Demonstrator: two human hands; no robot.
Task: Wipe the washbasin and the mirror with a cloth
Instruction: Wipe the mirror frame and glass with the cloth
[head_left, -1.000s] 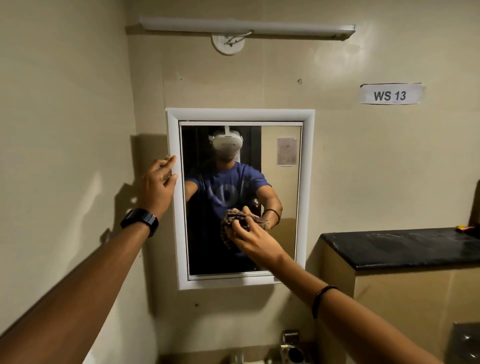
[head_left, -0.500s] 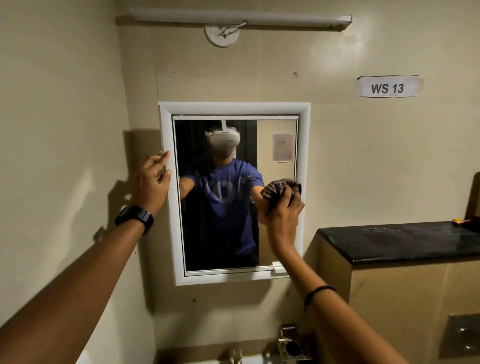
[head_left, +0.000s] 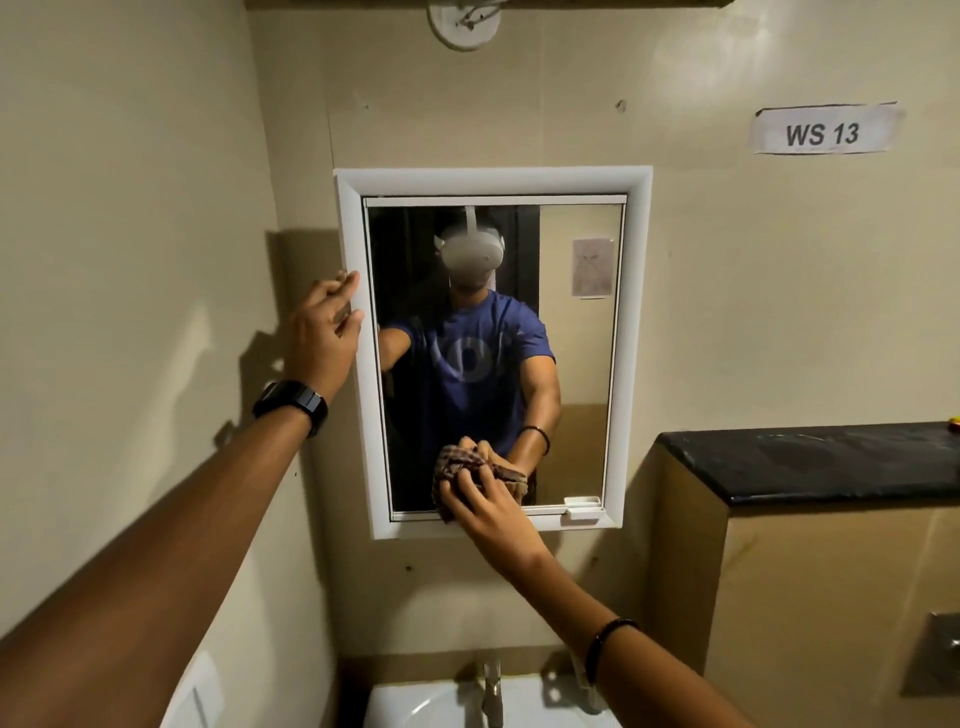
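- Head view shows your right hand (head_left: 480, 506) clenched around the checked cloth (head_left: 457, 465), which is pressed flat on the glass of the mirror (head_left: 571, 364) at its lower edge, a little left of the middle.
- Your left hand (head_left: 324, 327) holds nothing; the fingers are loosely spread and rest on the left side of the white frame (head_left: 467, 181), so it seems to steady the mirror.
- Below, the washbasin (head_left: 415, 701) with its tap (head_left: 491, 686) is only partly in view, and I cannot tell if it is wiped or not.
- I judge you are in the mirror part of the task, working along the bottom strip of the glass.
- Risk one: the small white catch (head_left: 582, 506) sits on the bottom rail, just to the right of the cloth. If you sweep to the right with force, the cloth may snag on it.
- Risk two: the cloth is bunched up, so only a small part touches the glass and it may leave streaks or miss the corners.
- Risk three: if the left hand pushes too hard on the frame edge, the mirror may shift on the wall.
- Risk four: your left fingertips are close to the glass and may leave marks on it.
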